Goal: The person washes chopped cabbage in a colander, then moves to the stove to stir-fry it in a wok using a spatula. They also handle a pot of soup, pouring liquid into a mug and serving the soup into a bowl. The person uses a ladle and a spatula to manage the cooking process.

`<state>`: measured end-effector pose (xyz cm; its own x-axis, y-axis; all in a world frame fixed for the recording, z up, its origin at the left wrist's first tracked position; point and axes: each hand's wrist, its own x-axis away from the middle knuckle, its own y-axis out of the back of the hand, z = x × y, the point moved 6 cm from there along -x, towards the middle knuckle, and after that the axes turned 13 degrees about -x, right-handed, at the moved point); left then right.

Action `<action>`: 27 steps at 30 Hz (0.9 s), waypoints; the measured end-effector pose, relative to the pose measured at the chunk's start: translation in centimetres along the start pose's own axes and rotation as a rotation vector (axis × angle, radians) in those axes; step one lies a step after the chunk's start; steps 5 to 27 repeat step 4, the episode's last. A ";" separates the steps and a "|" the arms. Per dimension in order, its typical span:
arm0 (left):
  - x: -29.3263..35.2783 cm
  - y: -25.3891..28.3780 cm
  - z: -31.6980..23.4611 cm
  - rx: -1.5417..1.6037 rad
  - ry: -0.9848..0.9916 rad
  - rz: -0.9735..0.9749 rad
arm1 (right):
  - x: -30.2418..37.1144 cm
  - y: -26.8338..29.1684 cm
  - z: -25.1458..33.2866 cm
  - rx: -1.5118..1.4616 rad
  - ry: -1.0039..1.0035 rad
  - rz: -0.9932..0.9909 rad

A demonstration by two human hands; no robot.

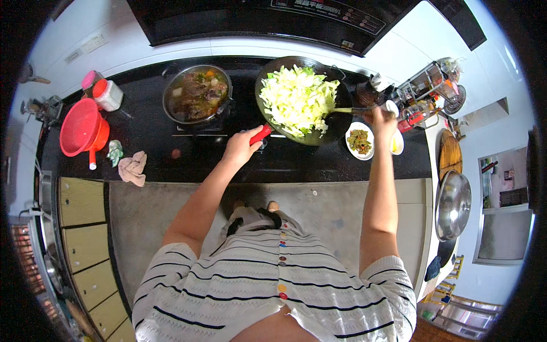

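My left hand [240,147] is wrapped round the red handle [261,134] of a dark wok [343,94] on the stove. Chopped pale-green cabbage [297,100] is heaped in the wok, mostly toward its left side. From the right, my right hand [382,119] grips a spatula [348,110] by its handle; its working end is in the wok, at the cabbage's right edge. Just below that hand are a small white bowl [349,147] of chopped green-brown pickled-looking vegetables and another white bowl [400,147], partly hidden by my forearm, with something yellow in it.
Left of the wok stands a round pan [165,105] of meat stew. Farther left are a red colander [71,134], a red-lidded jar [112,98] and a pinkish cloth [133,169]. A rack [424,80] with bottles stands at right, near a large metal lid [454,206]. A range hood [256,25] hangs above.
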<state>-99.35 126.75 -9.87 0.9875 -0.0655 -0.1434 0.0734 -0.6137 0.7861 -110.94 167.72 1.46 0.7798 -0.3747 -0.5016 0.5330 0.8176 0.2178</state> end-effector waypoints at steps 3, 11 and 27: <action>0.1 0.8 -0.3 -0.035 0.024 0.015 | 4.3 -3.3 -3.9 -0.593 -0.296 0.138; 0.1 0.5 0.5 -0.046 0.087 0.021 | 5.7 -4.1 -3.0 -0.608 -0.220 0.164; 0.1 0.5 0.5 -0.046 0.087 0.021 | 5.7 -4.1 -3.0 -0.608 -0.220 0.164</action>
